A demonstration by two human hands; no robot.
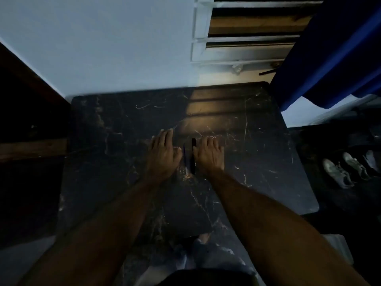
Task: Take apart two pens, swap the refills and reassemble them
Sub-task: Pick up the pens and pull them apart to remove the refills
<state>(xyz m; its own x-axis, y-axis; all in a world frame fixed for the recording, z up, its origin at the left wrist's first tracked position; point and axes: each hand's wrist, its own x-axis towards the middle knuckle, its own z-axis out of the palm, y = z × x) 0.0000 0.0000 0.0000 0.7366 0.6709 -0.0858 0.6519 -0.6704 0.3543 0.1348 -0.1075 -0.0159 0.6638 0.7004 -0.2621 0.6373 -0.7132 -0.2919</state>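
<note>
Two pens lie side by side on the dark marble table, pointing away from me. The thinner bluish pen is on the left and the thicker black pen is on the right. My left hand rests palm down just left of the bluish pen, fingers spread and holding nothing. My right hand lies palm down just right of the black pen, its thumb side touching or almost touching it. The light is dim, so fine details of the pens are hard to make out.
A white wall backs the table, with a louvred window at the upper right. A blue curtain hangs over the table's far right corner. Shoes sit on the floor at the right. Dark wooden furniture stands to the left.
</note>
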